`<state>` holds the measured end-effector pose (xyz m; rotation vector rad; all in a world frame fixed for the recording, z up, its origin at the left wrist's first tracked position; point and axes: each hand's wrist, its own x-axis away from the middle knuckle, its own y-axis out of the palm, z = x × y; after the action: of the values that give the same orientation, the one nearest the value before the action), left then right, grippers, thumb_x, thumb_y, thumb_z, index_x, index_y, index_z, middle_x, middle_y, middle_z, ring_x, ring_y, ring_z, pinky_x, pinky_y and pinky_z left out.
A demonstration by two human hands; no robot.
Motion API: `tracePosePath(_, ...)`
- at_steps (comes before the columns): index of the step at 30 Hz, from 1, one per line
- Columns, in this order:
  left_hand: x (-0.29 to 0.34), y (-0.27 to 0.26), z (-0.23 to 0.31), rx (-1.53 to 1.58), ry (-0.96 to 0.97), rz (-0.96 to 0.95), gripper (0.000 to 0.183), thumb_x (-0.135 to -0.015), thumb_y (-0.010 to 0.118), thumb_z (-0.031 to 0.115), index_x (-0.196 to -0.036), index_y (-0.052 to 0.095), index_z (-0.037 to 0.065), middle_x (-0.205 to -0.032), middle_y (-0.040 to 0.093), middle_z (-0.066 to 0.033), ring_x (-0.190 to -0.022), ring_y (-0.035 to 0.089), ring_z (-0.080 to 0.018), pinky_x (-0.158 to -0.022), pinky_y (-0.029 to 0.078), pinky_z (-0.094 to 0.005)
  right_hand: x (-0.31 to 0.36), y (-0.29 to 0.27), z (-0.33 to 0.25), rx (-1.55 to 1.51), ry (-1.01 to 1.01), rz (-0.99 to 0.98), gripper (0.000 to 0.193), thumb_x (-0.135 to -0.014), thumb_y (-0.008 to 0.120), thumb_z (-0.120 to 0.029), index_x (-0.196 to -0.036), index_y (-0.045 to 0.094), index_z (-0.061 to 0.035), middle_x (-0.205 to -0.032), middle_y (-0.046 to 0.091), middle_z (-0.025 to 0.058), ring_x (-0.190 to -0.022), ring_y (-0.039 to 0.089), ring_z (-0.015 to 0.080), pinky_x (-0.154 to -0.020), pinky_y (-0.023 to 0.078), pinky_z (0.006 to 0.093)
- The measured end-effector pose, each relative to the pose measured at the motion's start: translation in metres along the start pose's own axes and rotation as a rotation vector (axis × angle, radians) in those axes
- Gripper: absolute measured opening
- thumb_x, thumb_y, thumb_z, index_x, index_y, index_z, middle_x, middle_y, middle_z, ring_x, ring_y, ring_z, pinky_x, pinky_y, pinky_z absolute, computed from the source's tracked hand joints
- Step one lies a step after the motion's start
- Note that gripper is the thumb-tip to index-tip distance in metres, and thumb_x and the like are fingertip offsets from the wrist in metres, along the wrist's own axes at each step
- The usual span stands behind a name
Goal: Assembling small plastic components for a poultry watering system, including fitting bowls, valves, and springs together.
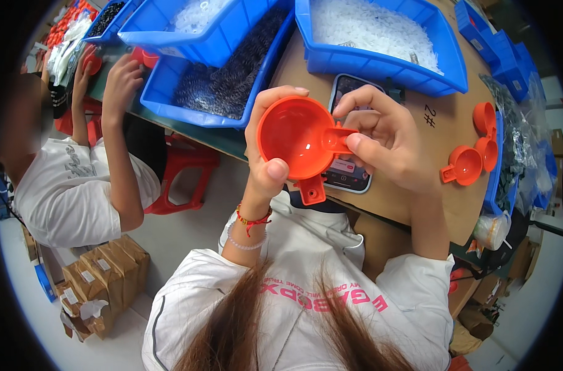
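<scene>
Clasped from its left by the left hand (253, 148), the orange cup (292, 137) is between both hands — the right hand (388, 141) pinches its side tab (338, 141). It seems best to hold the cup steady — and pinch without twisting.

From where I'm standing, the person has on a loose white short-sleeved shirt (294, 337) with bold pink lettering (321, 295) across the chest and thin dark piping (154, 321) at its left side. Long brown hair (229, 318) falls over the front in two separate lengths. Below the left hand (257, 162) sit a red cord bracelet (250, 220) with yellowish touches and dangling ends, and a pale beaded one (246, 247).
</scene>
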<state>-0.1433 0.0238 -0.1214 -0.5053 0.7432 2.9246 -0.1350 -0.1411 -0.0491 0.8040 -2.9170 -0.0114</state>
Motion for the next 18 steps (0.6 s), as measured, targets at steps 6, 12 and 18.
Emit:
tracePosePath(6, -0.001, 0.001, 0.000, -0.006, 0.033, 0.065, 0.085, -0.062, 0.051, 0.064, -0.113, 0.037, -0.003, -0.090, 0.054, -0.0173, -0.083, 0.057, -0.0244, -0.071, 0.049, -0.0333, -0.004, 0.005, -0.018, 0.238, -0.100, 0.025, 0.027, -0.078, 0.056, -0.011, -0.103, 0.049, -0.0023, -0.064, 0.056, 0.0016, -0.061, 0.049, 0.0027, -0.054, 0.038, 0.0192)
tracePosePath(12, -0.003, 0.001, -0.001, -0.093, 0.108, 0.159, 0.082, -0.067, 0.044, 0.062, -0.113, 0.038, -0.004, -0.091, 0.055, -0.0189, -0.086, 0.057, -0.0269, -0.076, 0.048, -0.0373, -0.068, -0.048, -0.060, 1.235, -0.166, 0.506, 0.022, -0.065, 0.066, -0.012, -0.082, 0.064, 0.0012, -0.073, 0.062, 0.0156, -0.068, 0.061, 0.0232, -0.064, 0.047, 0.0284)
tracePosePath(18, -0.005, -0.001, -0.004, -0.040, 0.125, 0.150, 0.088, -0.064, 0.056, 0.069, -0.114, 0.038, -0.002, -0.099, 0.052, -0.0112, -0.090, 0.055, -0.0185, -0.077, 0.047, -0.0302, -0.099, -0.096, -0.030, 1.371, -0.085, 0.169, 0.019, -0.075, 0.061, -0.018, -0.079, 0.062, 0.0005, -0.068, 0.060, 0.0113, -0.061, 0.054, 0.0177, -0.057, 0.042, 0.0276)
